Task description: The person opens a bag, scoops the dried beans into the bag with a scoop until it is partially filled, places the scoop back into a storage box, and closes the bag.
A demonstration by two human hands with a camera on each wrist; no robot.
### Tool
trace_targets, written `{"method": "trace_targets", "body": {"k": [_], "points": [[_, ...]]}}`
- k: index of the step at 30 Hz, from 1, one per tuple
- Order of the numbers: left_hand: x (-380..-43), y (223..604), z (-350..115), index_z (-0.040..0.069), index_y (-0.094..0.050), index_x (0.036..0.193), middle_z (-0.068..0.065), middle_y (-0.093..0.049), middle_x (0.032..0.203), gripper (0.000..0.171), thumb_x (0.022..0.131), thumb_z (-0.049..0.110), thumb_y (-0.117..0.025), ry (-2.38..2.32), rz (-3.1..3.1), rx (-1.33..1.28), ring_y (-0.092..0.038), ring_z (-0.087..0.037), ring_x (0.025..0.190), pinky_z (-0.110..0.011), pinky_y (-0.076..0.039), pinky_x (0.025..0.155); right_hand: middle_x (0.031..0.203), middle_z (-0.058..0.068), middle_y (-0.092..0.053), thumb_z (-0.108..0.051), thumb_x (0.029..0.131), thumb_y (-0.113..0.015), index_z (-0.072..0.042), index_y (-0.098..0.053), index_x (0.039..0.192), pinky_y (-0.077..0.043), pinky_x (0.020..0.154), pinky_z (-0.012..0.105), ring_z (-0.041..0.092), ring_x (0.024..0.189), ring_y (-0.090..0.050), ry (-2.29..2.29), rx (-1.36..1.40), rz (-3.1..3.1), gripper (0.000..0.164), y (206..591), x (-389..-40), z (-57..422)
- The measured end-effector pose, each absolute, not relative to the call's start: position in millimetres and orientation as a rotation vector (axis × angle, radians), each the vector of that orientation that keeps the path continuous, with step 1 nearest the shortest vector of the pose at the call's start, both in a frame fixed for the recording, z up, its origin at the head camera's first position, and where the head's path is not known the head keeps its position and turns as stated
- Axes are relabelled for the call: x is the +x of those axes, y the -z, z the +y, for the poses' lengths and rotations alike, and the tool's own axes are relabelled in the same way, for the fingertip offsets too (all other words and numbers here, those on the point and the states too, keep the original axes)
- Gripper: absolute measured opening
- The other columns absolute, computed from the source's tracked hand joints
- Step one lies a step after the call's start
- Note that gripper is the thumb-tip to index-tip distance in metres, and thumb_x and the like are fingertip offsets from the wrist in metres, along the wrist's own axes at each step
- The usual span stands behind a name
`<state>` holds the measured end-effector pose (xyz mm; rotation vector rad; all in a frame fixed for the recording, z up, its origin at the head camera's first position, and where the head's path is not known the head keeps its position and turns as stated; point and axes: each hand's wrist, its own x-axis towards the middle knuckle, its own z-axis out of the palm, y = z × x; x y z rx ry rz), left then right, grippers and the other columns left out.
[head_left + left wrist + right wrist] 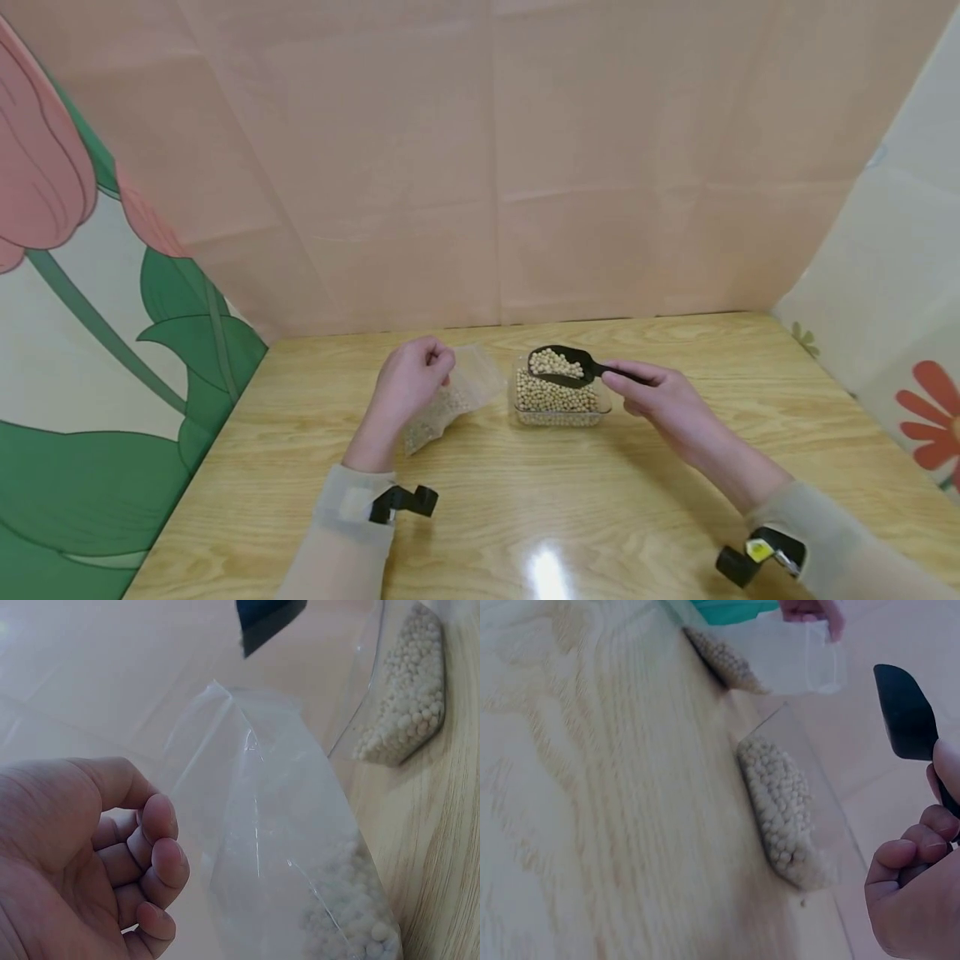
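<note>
My right hand (671, 404) grips the handle of a black scoop (592, 367), which carries a heap of pale round beans (553, 362). The scoop is over a clear plastic box (562, 419) filled with the same beans. To the left of the box, a see-through plastic bag (468, 379) stands tilted with beans (352, 900) in its lower part. My left hand (412, 375) holds the bag near its upper edge with curled fingers (169, 862). In the right wrist view, the scoop (906, 712) is raised above the box's rim.
Everything stands on a wood-grain table (480, 517). A pink sheet (495, 167) hangs along its back edge. A flower-printed sheet (45, 350) borders the left side, and another printed sheet (885, 275) borders the right.
</note>
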<state>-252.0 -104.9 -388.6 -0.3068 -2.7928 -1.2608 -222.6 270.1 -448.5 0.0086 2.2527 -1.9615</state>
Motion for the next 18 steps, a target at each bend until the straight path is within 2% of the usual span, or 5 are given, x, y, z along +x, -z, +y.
{"method": "trace_targets", "body": {"k": [4,7,10,14,18], "points": [[-252.3,388.0,-105.0,0.007,-0.073,0.096,0.000,-0.071,0.079,0.024,0.110,0.020,-0.057,1.265,-2.797,-0.292,-0.050,-0.019,0.056,-0.035,-0.041,0.056,0.161,0.007,-0.055,-0.042,0.105,-0.076,-0.010,-0.067,0.152,-0.047,0.116,0.042,0.013,0.132,-0.053,1.947,-0.012,2.252,0.057,440.0,-222.4,262.7],[-252.6,387.5,-104.7,0.006,-0.074,0.098,0.000,-0.072,0.079,0.025,0.110,0.020,-0.057,1.266,-2.802,-0.276,-0.051,-0.019,0.057,-0.034,-0.041,0.057,0.162,0.007,-0.056,-0.042,0.105,-0.077,-0.009,-0.067,0.152,-0.048,0.115,0.041,0.014,0.140,-0.051,1.937,-0.018,2.262,0.058,435.1,-224.3,256.3],[-252.8,387.2,-104.6,0.006,-0.074,0.098,0.000,-0.072,0.079,0.025,0.110,0.020,-0.057,1.260,-2.804,-0.267,-0.050,-0.019,0.056,-0.034,-0.041,0.056,0.140,0.001,-0.065,-0.044,0.103,-0.080,-0.010,-0.069,0.150,-0.049,0.111,0.039,0.012,0.122,-0.057,1.919,-0.010,2.281,0.059,430.8,-226.6,248.9],[-253.4,387.4,-104.5,0.007,-0.074,0.096,0.001,-0.072,0.078,0.024,0.109,0.020,-0.058,1.257,-2.802,-0.257,-0.050,-0.018,0.056,-0.033,-0.040,0.055,0.104,-0.004,-0.058,-0.043,0.101,-0.082,-0.009,-0.069,0.149,-0.040,0.102,0.041,0.014,0.089,-0.052,1.919,-0.038,2.275,0.060,425.6,-230.2,236.1],[-253.9,388.2,-104.5,0.009,-0.073,0.094,0.001,-0.071,0.078,0.023,0.108,0.020,-0.059,1.257,-2.796,-0.238,-0.053,-0.019,0.059,-0.033,-0.042,0.056,0.118,0.000,-0.067,-0.042,0.100,-0.083,-0.008,-0.070,0.148,-0.044,0.099,0.041,0.012,0.095,-0.054,1.892,-0.074,2.298,0.060,421.7,-233.5,222.0]]}}
